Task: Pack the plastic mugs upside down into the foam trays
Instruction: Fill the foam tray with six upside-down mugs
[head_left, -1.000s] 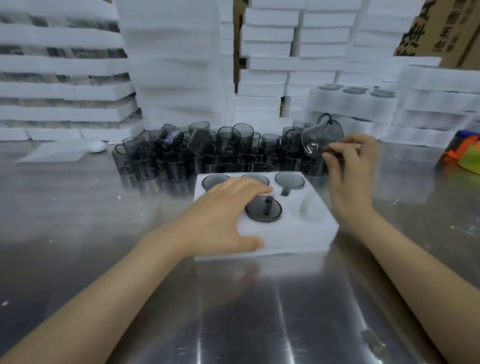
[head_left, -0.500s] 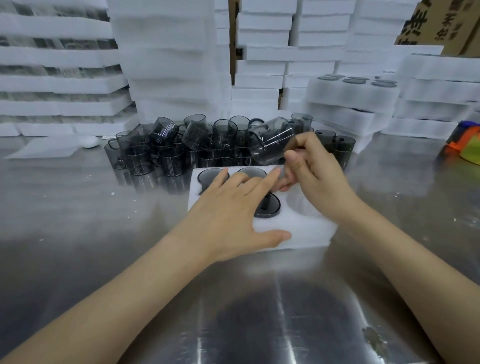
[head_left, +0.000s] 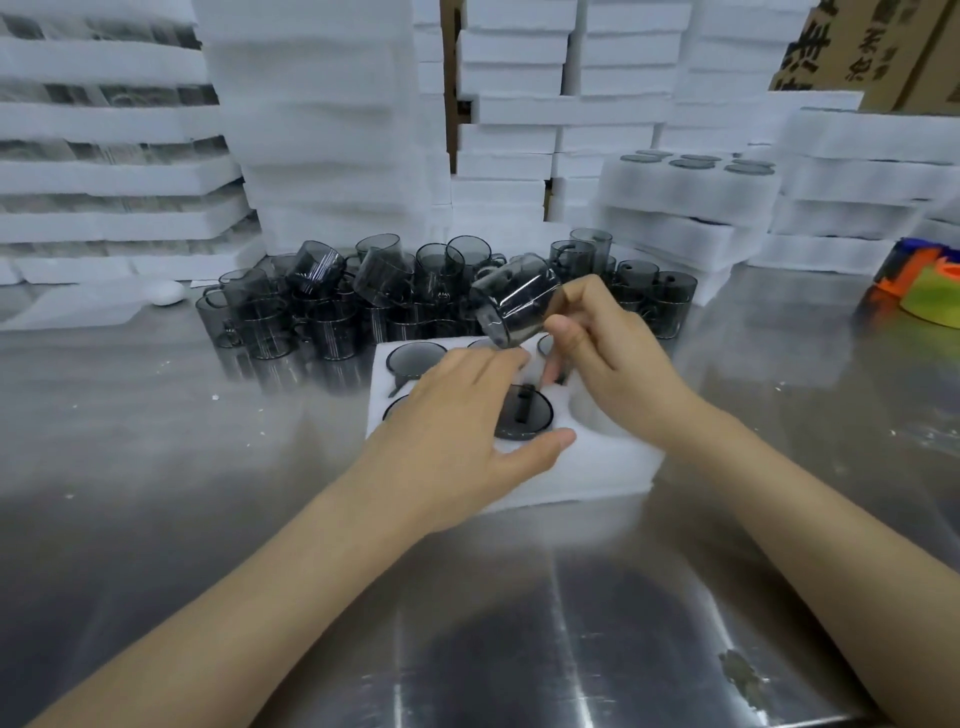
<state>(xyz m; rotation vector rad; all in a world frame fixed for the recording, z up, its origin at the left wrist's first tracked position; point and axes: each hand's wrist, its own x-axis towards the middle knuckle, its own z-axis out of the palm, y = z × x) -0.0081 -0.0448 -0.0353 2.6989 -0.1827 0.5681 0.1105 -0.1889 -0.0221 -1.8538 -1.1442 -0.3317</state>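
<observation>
A white foam tray lies on the steel table with several dark, see-through plastic mugs set upside down in its holes; one mug bottom shows in the front row. My left hand rests flat on the tray, fingers straight, thumb along the front. My right hand holds a smoky mug tilted on its side just above the tray's back row. The hole at the tray's front right holds nothing. A pile of loose mugs stands behind the tray.
Stacks of white foam trays wall off the back and left. A filled tray stack sits at the back right. A cardboard box is top right, and an orange-green object lies at the right edge.
My right hand brought the mug from the pile at the right over to the tray's back row and tipped it onto its side. My left hand stayed on the tray.
</observation>
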